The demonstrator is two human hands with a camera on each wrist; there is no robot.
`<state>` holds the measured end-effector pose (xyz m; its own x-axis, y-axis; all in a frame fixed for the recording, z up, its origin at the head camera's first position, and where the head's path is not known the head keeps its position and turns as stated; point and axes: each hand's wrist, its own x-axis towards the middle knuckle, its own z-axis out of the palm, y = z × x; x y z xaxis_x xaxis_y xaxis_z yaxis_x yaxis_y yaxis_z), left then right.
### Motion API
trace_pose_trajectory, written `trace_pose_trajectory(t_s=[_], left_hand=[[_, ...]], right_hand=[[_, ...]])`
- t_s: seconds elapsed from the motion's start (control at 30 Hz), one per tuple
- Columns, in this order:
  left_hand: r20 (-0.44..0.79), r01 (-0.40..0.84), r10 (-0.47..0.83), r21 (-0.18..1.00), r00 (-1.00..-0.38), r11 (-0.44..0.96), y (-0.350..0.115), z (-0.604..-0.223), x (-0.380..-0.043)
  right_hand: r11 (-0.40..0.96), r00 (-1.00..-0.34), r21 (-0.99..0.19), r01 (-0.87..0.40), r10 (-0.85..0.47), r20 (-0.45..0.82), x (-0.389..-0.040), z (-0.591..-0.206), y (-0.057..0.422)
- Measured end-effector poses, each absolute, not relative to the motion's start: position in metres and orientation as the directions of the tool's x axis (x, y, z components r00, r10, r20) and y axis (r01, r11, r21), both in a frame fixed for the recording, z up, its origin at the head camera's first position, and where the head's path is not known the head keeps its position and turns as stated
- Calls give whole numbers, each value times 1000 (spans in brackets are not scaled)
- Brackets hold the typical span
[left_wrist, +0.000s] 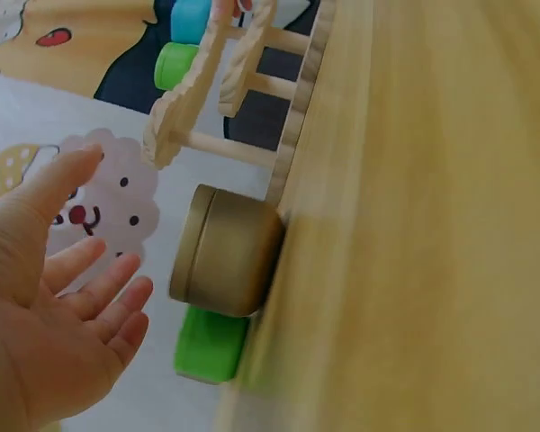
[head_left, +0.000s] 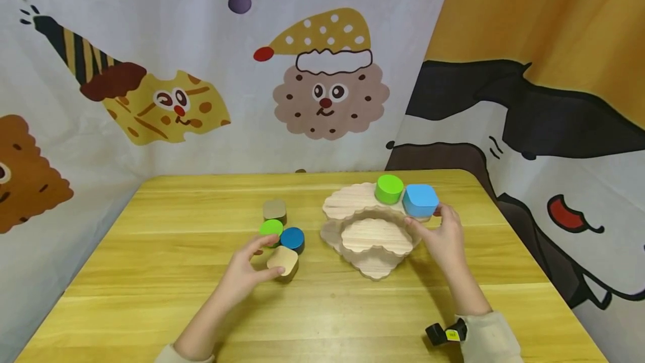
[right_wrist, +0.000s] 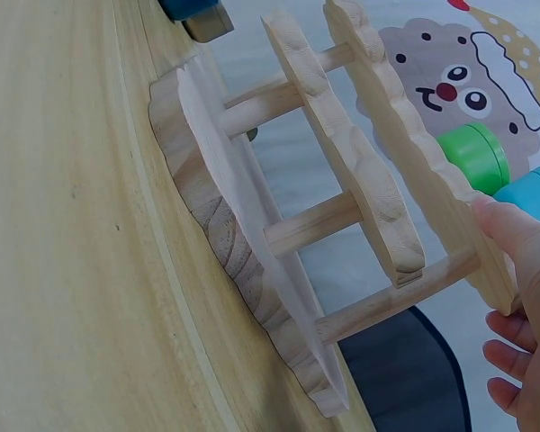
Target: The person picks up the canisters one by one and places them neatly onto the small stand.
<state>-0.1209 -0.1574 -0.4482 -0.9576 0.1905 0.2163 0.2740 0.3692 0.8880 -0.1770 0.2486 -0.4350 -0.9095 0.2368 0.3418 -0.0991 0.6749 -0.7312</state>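
My left hand (head_left: 243,269) hovers at a gold tin (head_left: 283,262), thumb and fingers spread apart around its near side. In the left wrist view the fingers are loosely extended, with a gap between them and the gold tin (left_wrist: 229,252). A green tin (head_left: 271,229), a dark blue tin (head_left: 293,239) and another gold tin (head_left: 274,211) stand close beside it. My right hand (head_left: 445,237) pinches the right end of the top shelf of a wooden tiered stand (head_left: 347,199), thumb above and fingers below. On that shelf sit a light green tin (head_left: 389,189) and a light blue tin (head_left: 421,200).
The stand's lower tiers (right_wrist: 351,171) have scalloped edges and round dowel posts. A small black object with a yellow label (head_left: 445,333) shows at the right sleeve. Behind the wooden table (head_left: 322,318) hangs a curtain (head_left: 201,27) printed with cartoon biscuits.
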Motion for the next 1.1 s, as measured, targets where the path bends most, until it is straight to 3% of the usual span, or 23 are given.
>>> trace_pose_trajectory(t_s=[1.1], left_hand=[[39,90,137,917,-990,390,-154,-479,-123]], right_hand=[[680,-908,-728,-85,248,339,-177,-436,248]])
